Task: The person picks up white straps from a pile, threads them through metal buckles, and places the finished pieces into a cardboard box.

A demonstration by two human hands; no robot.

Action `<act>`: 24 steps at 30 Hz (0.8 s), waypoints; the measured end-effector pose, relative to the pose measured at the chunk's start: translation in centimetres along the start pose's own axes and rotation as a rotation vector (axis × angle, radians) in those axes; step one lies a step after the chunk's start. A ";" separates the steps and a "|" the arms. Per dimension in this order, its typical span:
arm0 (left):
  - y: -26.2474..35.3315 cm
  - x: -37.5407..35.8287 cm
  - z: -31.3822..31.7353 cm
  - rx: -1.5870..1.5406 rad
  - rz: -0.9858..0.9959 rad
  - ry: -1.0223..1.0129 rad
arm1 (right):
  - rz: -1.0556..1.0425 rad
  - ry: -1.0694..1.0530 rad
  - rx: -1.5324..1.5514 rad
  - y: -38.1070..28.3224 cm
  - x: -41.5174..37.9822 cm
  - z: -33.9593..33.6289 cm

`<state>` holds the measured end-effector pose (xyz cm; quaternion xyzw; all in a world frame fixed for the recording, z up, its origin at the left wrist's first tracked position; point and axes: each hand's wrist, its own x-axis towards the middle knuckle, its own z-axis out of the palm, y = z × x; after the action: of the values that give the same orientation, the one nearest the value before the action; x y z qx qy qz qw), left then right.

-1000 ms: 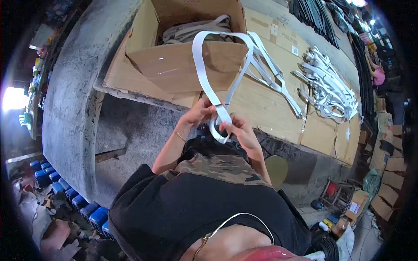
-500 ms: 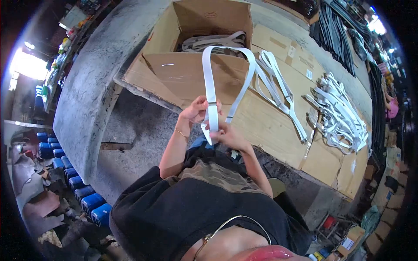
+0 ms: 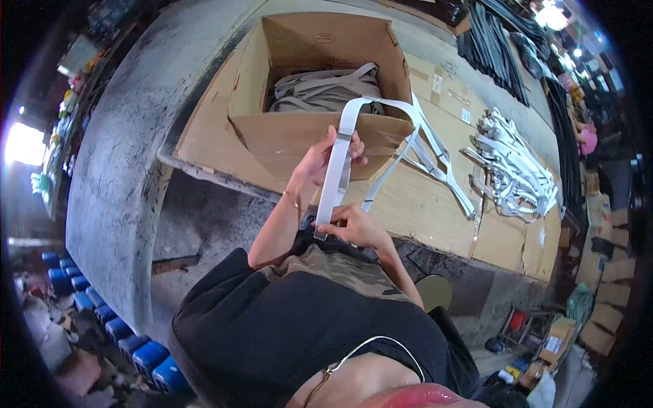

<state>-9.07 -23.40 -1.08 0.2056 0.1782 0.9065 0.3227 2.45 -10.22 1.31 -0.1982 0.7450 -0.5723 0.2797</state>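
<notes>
Head view: the white webbing strap (image 3: 331, 190) is stretched upright between both hands, its loop draped over the front flap of the cardboard box (image 3: 299, 139). Left hand (image 3: 316, 160) grasps it by the slider (image 3: 344, 137); right hand (image 3: 359, 228) pinches the lower end. Looks like straightening; adjusting it calls for aligned layers. Box print (image 3: 324, 38) and white label (image 3: 466, 115): too small to read.

No readable lettering on the cardboard box (image 3: 320, 139) or the white label (image 3: 466, 115).
</notes>
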 end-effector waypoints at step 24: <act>2.3 -3.1 2.2 0.240 -0.292 0.271 | 0.089 1.128 0.245 -3.3 3.1 3.9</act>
<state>-7.01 -26.70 1.11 0.0910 0.3544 0.8419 0.3967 2.49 -15.90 3.11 0.2028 0.7148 -0.6591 -0.1162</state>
